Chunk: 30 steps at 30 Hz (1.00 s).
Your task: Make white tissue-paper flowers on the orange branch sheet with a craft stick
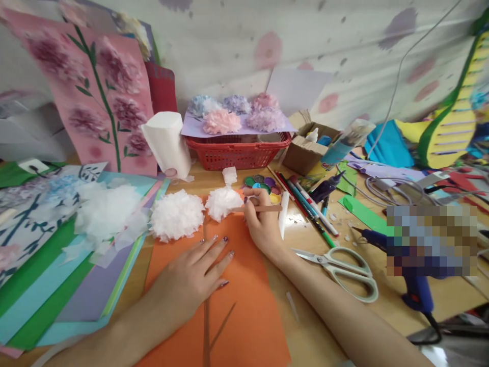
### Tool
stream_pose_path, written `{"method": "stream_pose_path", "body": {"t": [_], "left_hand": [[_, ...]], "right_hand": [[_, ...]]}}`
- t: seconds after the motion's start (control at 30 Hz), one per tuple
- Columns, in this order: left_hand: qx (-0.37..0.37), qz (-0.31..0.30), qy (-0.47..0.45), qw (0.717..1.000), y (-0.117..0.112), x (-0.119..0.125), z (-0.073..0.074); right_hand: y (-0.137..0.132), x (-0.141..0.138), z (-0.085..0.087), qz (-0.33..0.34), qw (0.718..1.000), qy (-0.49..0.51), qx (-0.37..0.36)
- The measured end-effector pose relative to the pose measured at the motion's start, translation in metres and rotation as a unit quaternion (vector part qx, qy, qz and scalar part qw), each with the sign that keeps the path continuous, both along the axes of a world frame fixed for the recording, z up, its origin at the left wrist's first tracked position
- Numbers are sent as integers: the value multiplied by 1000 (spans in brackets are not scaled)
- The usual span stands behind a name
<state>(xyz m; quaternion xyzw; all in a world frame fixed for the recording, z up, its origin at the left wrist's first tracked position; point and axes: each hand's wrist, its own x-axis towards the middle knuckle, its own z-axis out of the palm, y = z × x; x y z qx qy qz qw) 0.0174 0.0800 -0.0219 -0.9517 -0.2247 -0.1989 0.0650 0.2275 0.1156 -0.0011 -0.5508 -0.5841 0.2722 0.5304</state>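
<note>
My left hand (193,275) lies flat, fingers spread, on an orange paper sheet (244,311) in front of me. My right hand (262,221) is closed around a thin brown stick or brush (263,208), held level, its left end at a small white tissue flower (222,202). A larger white tissue flower (177,214) sits to its left at the sheet's top edge. Thin brown stem lines run down the orange sheet.
A paint palette (263,184), markers (309,204), scissors (344,267) and a blue glue gun (410,285) lie to the right. A red basket (237,150) topped with pastel tissue flowers stands behind. Coloured paper sheets (57,285) and loose tissue are stacked at the left.
</note>
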Motion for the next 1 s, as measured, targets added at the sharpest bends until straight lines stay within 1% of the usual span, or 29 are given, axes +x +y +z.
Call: {"method": "stream_pose_path", "body": {"t": [0.13, 0.23, 0.37, 0.5, 0.83, 1.0], "left_hand": [[50, 12, 15, 999, 0, 2, -1], [67, 14, 22, 997, 0, 3, -1], [85, 13, 26, 996, 1, 4, 1], [85, 17, 37, 996, 1, 5, 2], [86, 15, 46, 995, -1, 4, 9], [79, 5, 45, 996, -1, 4, 14]], "right_hand": [[-5, 2, 2, -68, 995, 72, 6], [-9, 2, 3, -86, 990, 111, 11], [-9, 1, 2, -77, 991, 107, 20], [-5, 1, 0, -56, 994, 93, 4], [-2, -1, -5, -30, 999, 8, 21], [-1, -2, -5, -10, 1000, 21, 12]]}}
